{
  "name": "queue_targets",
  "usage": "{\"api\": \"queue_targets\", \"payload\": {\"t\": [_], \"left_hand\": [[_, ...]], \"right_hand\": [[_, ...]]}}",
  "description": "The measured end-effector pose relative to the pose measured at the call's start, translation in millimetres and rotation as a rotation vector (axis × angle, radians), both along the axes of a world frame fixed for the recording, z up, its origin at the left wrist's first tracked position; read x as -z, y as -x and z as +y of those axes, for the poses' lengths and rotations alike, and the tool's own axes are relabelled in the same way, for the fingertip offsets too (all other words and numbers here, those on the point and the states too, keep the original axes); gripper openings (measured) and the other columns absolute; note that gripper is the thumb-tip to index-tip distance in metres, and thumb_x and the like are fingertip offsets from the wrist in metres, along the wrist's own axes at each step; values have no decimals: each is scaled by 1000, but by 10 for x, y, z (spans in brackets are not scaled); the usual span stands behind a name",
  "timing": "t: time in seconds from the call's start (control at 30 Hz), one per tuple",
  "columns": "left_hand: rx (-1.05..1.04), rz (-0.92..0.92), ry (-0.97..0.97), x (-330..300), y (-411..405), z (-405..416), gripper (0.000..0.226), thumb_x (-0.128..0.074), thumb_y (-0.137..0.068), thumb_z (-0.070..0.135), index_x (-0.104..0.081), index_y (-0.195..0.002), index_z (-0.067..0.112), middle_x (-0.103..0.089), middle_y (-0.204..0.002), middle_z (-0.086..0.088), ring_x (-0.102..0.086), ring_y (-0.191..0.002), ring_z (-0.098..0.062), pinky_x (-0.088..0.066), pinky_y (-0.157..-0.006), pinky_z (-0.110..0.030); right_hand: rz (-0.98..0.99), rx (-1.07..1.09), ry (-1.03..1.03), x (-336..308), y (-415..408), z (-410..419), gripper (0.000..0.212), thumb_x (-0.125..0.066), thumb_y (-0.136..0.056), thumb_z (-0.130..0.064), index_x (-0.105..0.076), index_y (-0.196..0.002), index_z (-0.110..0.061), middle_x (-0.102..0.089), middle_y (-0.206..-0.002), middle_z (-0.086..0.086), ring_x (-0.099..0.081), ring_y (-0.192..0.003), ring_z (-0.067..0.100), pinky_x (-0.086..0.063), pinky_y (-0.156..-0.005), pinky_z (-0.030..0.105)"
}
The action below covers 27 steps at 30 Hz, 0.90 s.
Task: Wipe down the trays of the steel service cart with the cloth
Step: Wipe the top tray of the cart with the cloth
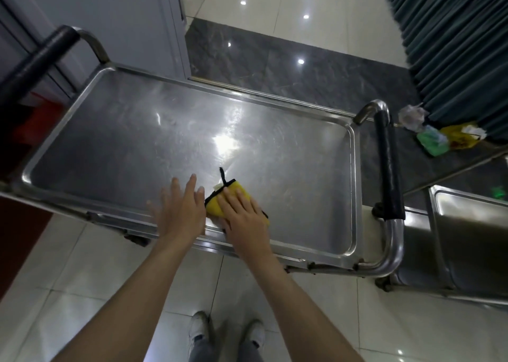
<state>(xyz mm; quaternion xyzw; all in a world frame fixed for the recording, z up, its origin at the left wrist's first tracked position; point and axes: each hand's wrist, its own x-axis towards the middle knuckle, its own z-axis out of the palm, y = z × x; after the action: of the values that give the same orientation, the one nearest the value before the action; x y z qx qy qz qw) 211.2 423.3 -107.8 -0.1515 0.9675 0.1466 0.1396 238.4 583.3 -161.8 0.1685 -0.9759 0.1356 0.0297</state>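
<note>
On the top tray point(110, 130) of the steel cart, near its front rim, sits the folded yellow cloth point(220, 200) — the right hand point(244, 218) presses it flat, fingers straight, grip released. Just beside it the left hand point(180, 210) hovers or rests on the steel, fingers spread, holding nothing — slightly blurred.

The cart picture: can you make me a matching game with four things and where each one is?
Things:
1. yellow cloth
2. left hand
3. black handle grip
4. white shoes

Places:
A. on the floor tiles, bottom of the picture
B. at the right end of the cart
C. under the right hand on the top tray
D. flat over the tray, just left of the cloth

Pairs: 1-C, 2-D, 3-B, 4-A
</note>
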Motion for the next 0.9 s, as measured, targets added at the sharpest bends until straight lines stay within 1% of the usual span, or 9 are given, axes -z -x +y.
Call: {"api": "queue_targets", "payload": {"t": [0.1,0.27,0.37,0.47,0.57,0.63,0.77,0.83,0.9], "left_hand": [[56,-10,-18,-24,137,-31,55,-12,-107,54,-21,-159,41,-12,-170,-2,-10,-157,-31,-4,-121,-67],[111,-22,-40,27,327,148,56,-16,-107,56,-15,-161,41,-13,-171,0,-16,-155,-33,-9,-121,-68],[112,-26,-62,24,472,278,60,-14,-106,56,-6,-163,38,-10,-172,2,-14,-155,-33,-9,-122,-65],[119,-16,-37,28,622,332,61,-14,-105,56,-9,-162,37,-10,-172,1,-15,-155,-33,-11,-121,-66],[125,-24,-20,26,799,357,58,-18,-106,54,-14,-162,38,-11,-171,1,-16,-155,-33,-13,-120,-68],[118,-35,-13,19,921,372,55,-20,-107,52,-17,-161,39,-12,-171,1,-16,-155,-34,-13,-119,-69],[98,-37,6,38,1185,385,53,-15,-107,54,-17,-159,44,-13,-171,0,-16,-155,-34,-12,-118,-69],[94,-69,23,66,1305,380,55,-10,-106,56,-11,-159,46,-9,-172,0,-14,-156,-33,-8,-118,-70],[82,-138,50,106,1367,351,57,-7,-103,58,-11,-159,47,-7,-172,1,-16,-156,-31,-6,-118,-73]], "right_hand": [[-26,7,-25,-4,69,410,52,-51,-100,-44,-47,-151,-30,-36,-163,-8,-32,-151,19,-40,-112,47],[-61,474,-7,-12,347,1595,57,-32,-103,-52,-38,-155,-29,-31,-165,-7,-30,-151,22,-34,-116,54],[-76,745,19,-46,535,2153,53,-41,-104,-41,-40,-153,-21,-34,-163,0,-29,-151,28,-30,-116,61],[-55,826,21,-70,709,2143,50,-49,-105,-32,-44,-151,-14,-37,-162,6,-29,-150,32,-30,-117,59],[-3,710,41,-74,826,1620,51,-54,-103,-25,-45,-151,-12,-40,-160,8,-34,-148,34,-38,-115,55],[32,491,56,-54,881,1126,51,-59,-101,-28,-50,-149,-16,-44,-158,5,-37,-148,30,-45,-111,50],[-8,-13,18,17,1012,513,51,-45,-103,-45,-50,-150,-24,-38,-162,-4,-26,-154,22,-34,-118,49],[-4,-58,22,22,1145,625,51,-48,-101,-43,-50,-149,-28,-36,-163,-8,-27,-153,19,-34,-118,49],[22,6,8,18,1289,912,52,-50,-99,-43,-50,-149,-29,-37,-163,-9,-30,-152,18,-35,-117,48]]}}
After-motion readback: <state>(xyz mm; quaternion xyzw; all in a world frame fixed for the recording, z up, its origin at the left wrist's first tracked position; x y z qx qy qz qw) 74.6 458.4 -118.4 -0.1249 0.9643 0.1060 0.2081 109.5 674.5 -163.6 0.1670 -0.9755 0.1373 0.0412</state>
